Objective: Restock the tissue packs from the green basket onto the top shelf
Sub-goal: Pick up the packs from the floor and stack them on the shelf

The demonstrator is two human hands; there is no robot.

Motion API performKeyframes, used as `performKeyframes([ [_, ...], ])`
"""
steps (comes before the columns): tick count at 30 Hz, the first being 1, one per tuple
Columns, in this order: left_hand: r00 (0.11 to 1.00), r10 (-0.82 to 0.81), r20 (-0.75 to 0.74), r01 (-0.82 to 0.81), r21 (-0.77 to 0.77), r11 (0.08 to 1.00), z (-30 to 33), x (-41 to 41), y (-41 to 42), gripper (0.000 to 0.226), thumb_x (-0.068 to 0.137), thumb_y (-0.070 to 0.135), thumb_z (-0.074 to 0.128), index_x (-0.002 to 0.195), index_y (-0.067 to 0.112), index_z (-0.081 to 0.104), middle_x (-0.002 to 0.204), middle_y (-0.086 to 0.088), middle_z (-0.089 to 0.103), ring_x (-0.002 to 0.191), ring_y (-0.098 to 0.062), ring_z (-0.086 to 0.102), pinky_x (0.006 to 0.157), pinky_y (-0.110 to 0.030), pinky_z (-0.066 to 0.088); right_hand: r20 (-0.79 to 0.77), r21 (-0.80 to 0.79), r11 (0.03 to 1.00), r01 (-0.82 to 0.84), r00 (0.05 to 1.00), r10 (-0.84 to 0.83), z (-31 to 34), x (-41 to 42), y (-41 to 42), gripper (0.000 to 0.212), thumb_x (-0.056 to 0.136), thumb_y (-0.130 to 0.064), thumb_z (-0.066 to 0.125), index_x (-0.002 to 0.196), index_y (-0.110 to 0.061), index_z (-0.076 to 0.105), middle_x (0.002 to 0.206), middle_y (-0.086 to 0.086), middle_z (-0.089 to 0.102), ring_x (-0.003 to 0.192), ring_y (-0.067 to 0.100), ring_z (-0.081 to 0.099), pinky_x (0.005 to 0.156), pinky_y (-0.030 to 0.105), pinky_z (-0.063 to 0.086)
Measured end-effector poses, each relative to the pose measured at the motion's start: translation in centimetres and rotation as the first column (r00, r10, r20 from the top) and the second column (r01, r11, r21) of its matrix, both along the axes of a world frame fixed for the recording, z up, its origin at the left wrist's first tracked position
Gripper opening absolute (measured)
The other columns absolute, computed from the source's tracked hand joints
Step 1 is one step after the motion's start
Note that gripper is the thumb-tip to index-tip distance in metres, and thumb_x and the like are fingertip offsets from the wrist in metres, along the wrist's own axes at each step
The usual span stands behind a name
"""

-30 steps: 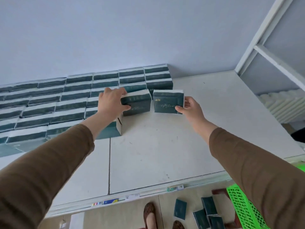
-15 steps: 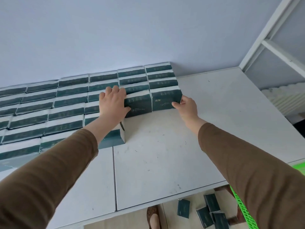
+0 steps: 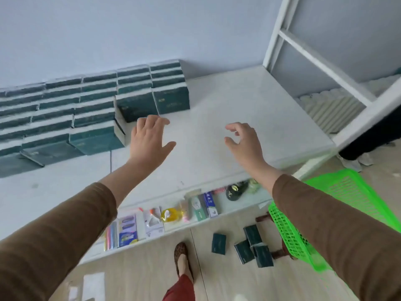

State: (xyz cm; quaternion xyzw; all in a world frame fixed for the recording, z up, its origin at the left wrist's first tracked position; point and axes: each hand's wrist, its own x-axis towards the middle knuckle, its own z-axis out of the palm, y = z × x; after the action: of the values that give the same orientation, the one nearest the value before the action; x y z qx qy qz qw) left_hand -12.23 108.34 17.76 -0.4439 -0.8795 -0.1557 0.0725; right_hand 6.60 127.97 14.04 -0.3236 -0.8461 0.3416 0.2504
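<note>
Both hands hover empty over the top shelf [image 3: 238, 118]: left hand [image 3: 149, 140] flat, right hand [image 3: 245, 142] loosely curled. Tissue packs [image 3: 171, 101] stand stacked at the shelf's back-left. They look light, soft; best held by their short ends.

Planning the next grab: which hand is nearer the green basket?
Right. The right hand hovers over the top shelf, up-left of the green basket; the left hand is farther left, by the tissue packs.
</note>
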Motion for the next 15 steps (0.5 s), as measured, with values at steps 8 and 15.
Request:
performKeyframes([
  [8, 0.966, -0.226, 0.126, 0.214, 0.102, 0.972, -8.2, 17.9, -2.1, 0.039, 0.083, 0.027, 0.070, 0.119, 0.019, 0.059, 0.121, -0.003, 0.050, 0.111, -0.026, 0.042, 0.097, -0.036, 0.037, 0.021, 0.074, 0.996, 0.056, 0.998, -0.058, -6.2, 18.2, -4.6, 0.023, 0.088, -0.011, 0.062, 0.110, -0.016, 0.065, 0.109, -0.001, 0.061, 0.103, 0.019, 0.054, 0.091, 0.031, 0.042],
  [15, 0.904, -0.228, 0.363, 0.272, -0.076, 0.959, -23.8, 25.1, -4.9, 0.037, 0.081, 0.023, 0.071, 0.116, 0.020, 0.059, 0.115, -0.001, 0.052, 0.109, -0.025, 0.042, 0.099, -0.035, 0.037, 0.223, -0.175, 0.970, 0.170, 0.966, -0.129, -22.4, 27.4, -8.5, 0.020, 0.087, -0.013, 0.063, 0.107, -0.015, 0.065, 0.103, -0.002, 0.063, 0.099, 0.020, 0.059, 0.087, 0.043, 0.050],
])
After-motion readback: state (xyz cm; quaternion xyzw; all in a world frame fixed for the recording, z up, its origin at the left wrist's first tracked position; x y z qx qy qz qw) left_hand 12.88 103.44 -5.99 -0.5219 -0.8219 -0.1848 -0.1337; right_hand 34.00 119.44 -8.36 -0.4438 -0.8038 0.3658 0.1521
